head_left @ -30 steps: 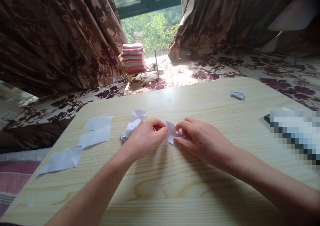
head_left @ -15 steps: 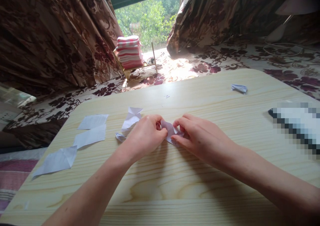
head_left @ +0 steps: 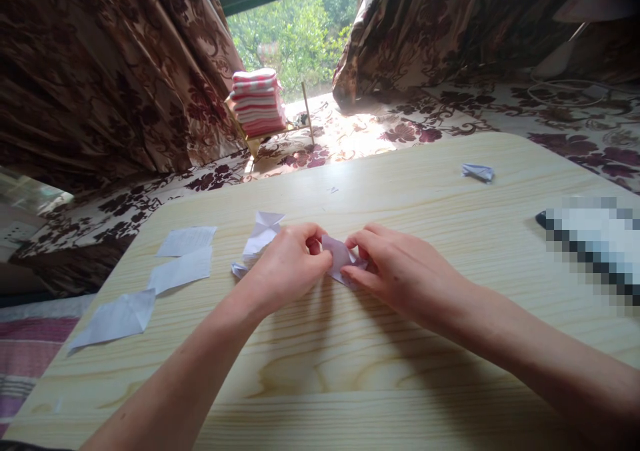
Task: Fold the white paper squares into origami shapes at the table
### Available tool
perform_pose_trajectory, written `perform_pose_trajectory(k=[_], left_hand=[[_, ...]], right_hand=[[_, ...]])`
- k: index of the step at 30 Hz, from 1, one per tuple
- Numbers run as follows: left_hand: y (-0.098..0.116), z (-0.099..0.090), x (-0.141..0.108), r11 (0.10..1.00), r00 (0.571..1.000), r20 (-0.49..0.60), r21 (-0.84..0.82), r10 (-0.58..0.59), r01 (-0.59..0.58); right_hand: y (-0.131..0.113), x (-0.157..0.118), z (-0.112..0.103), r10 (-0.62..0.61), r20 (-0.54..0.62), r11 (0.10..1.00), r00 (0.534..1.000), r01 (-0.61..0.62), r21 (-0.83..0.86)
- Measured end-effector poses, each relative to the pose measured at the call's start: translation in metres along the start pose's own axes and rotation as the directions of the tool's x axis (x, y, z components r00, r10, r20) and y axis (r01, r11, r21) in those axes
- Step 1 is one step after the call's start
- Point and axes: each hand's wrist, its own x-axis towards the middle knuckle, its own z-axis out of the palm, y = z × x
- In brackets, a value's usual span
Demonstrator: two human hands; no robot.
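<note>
Where the folded paper lies: between our two hands, low over the table; we can't tell if its underside touches the wood.
Paper from left hand: just off to the right, its left corner at our thumb and forefinger tips.
Paper from right hand: just to the left, its right end tucked between thumb and bent forefinger.
Long axis: visible part slants from far left to near right, so it crosses the gap between our hands; fingers hide the ends, full length unclear.
Nearer hand: neither, we touch it with both.
Left grip: pinching the left corner, other fingers curled in.
Right grip: thumb and forefinger gripping the right end, thumb on the near edge; remaining fingers mostly hidden.
Left of left hand: creased paper and little folded scrap, both partly behind the hand; farther left, three loose sheets.
Far right: folded piece beyond our right hand, well apart; blurred-out object near the right edge.
</note>
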Motion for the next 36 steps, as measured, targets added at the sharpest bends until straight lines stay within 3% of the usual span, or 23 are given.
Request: perform_pose_trajectory(k=[15, 25, 36], left_hand=[[0.015, 0.010, 0.006, 0.972, 0.993, -0.120, 0.234, 0.018, 0.011], [0.000, 0.009, -0.015, 0.997, 0.988, -0.139, 0.049, 0.066, -0.060], [-0.002, 0.008, -0.016, 0.999, 0.986, -0.163, 0.003, 0.044, -0.044]], right_hand=[[-0.005, 0.001, -0.002, 0.068, -0.032, 0.997, 0.997, -0.068, 0.020], [-0.005, 0.001, -0.003, 0.072, -0.017, 0.997, 0.997, -0.071, 0.043], [-0.005, 0.000, -0.002, 0.074, -0.045, 0.996, 0.996, -0.071, 0.062]])
